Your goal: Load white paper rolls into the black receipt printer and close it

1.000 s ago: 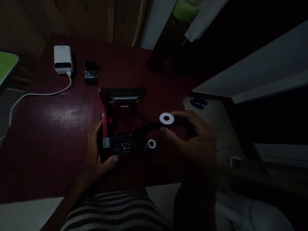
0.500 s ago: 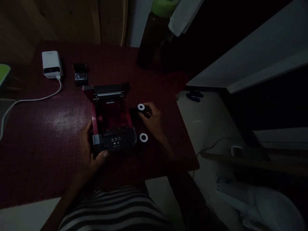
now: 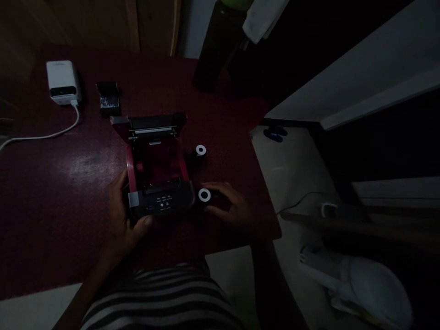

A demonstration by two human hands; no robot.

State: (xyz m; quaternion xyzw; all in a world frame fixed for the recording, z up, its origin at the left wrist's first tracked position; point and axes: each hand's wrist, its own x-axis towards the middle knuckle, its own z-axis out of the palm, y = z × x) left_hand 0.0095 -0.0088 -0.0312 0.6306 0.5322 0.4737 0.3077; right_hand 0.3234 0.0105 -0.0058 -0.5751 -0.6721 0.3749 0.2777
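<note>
A small dark printer with a red inside sits on the table, its lid tilted up and its bay exposed. My left hand grips the printer at its left front corner, the thumb along the front edge. To the printer's right, a dark roll with a white ring-shaped end stands upright. My right hand is curled about this roll, fingers behind it and thumb in front; dim light hides the exact contact. Farther back stands a similar roll, untouched.
Behind the printer lies a small dark object with a shiny patch. A white box-shaped device with a white cable stands at the far left. A tall dark bottle stands at the back. The table's right edge borders the floor.
My right hand has let go of the farther roll and moved toward me to the nearer one. My left hand stays on the printer. The view has shifted slightly.
</note>
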